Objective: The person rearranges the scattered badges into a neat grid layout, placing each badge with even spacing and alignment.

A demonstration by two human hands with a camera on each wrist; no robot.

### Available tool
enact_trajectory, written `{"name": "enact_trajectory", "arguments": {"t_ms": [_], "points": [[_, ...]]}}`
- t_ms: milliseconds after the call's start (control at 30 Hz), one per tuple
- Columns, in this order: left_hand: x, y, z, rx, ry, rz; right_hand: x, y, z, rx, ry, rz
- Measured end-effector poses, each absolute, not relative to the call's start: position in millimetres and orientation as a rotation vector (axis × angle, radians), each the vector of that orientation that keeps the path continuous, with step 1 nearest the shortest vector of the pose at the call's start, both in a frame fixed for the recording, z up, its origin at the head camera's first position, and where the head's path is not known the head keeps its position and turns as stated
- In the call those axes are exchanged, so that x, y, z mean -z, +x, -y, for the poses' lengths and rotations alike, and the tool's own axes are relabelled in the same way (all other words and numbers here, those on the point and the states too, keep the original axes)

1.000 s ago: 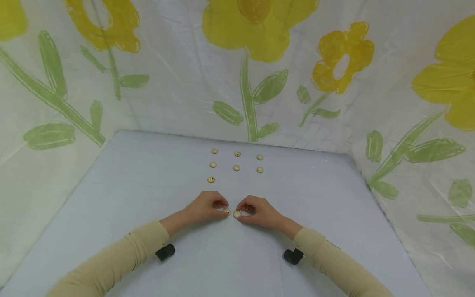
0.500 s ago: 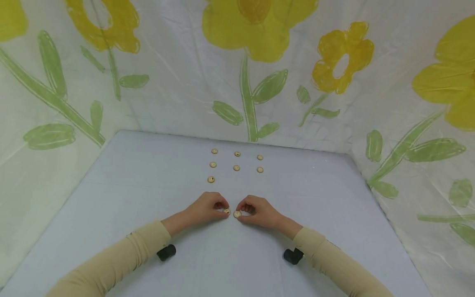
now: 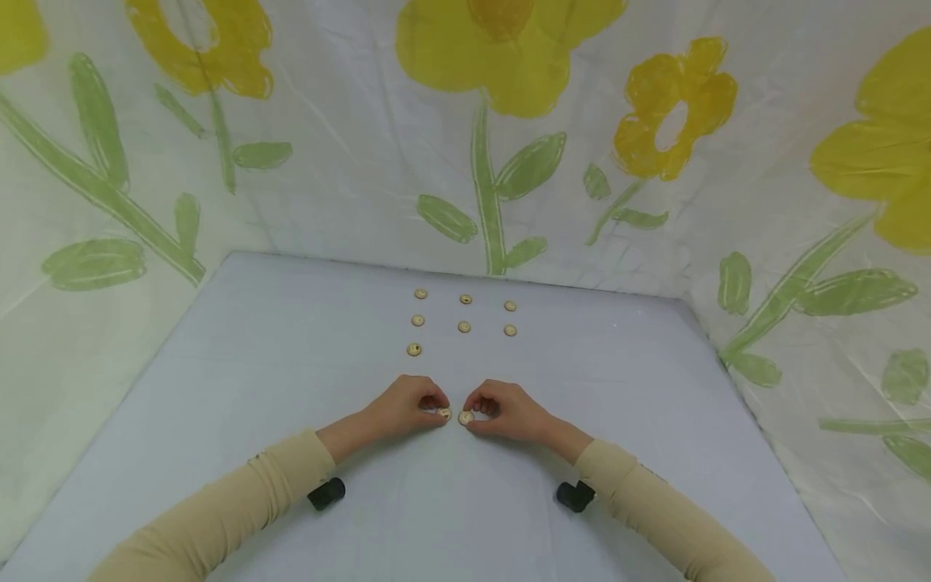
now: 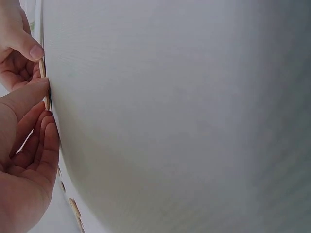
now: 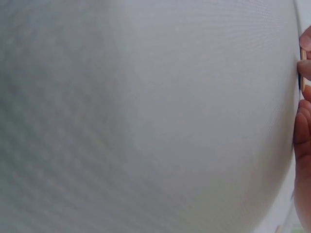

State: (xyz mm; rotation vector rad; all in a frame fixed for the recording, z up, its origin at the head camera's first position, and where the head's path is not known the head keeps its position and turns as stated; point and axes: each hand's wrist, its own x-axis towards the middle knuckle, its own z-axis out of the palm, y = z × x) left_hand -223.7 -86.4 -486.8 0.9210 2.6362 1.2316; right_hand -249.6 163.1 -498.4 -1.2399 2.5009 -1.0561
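My left hand (image 3: 407, 404) pinches a small round wooden disc (image 3: 444, 414) between thumb and fingertips, low at the white table. Facing it, my right hand (image 3: 505, 411) pinches a second wooden disc (image 3: 466, 417) the same way. A narrow gap separates the two discs in the head view; both show faint dark markings on top. Seen edge-on in the left wrist view, the left hand's disc (image 4: 47, 103) sits close against the tabletop. At the right edge of the right wrist view, part of the right hand (image 5: 303, 145) shows with a disc edge.
Beyond the hands, several like discs lie in rows: a back row with a middle disc (image 3: 465, 299), another row with a middle disc (image 3: 464, 326), and a single disc (image 3: 414, 349) at front left. A flower-printed curtain (image 3: 327, 178) stands behind the white table (image 3: 240, 364).
Both hands keep their grip on the discs and stay nearly still. The head view has shifted very slightly. The rows of discs stay as they were.
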Motion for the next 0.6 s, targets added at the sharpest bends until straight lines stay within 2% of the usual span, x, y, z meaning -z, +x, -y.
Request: {"name": "enact_trajectory", "arguments": {"t_ms": [600], "points": [[484.6, -221.8, 87.6, -1.223, 0.945, -2.637, 497.3, -250.8, -163.2, 1.063, -1.196, -2.514]]}}
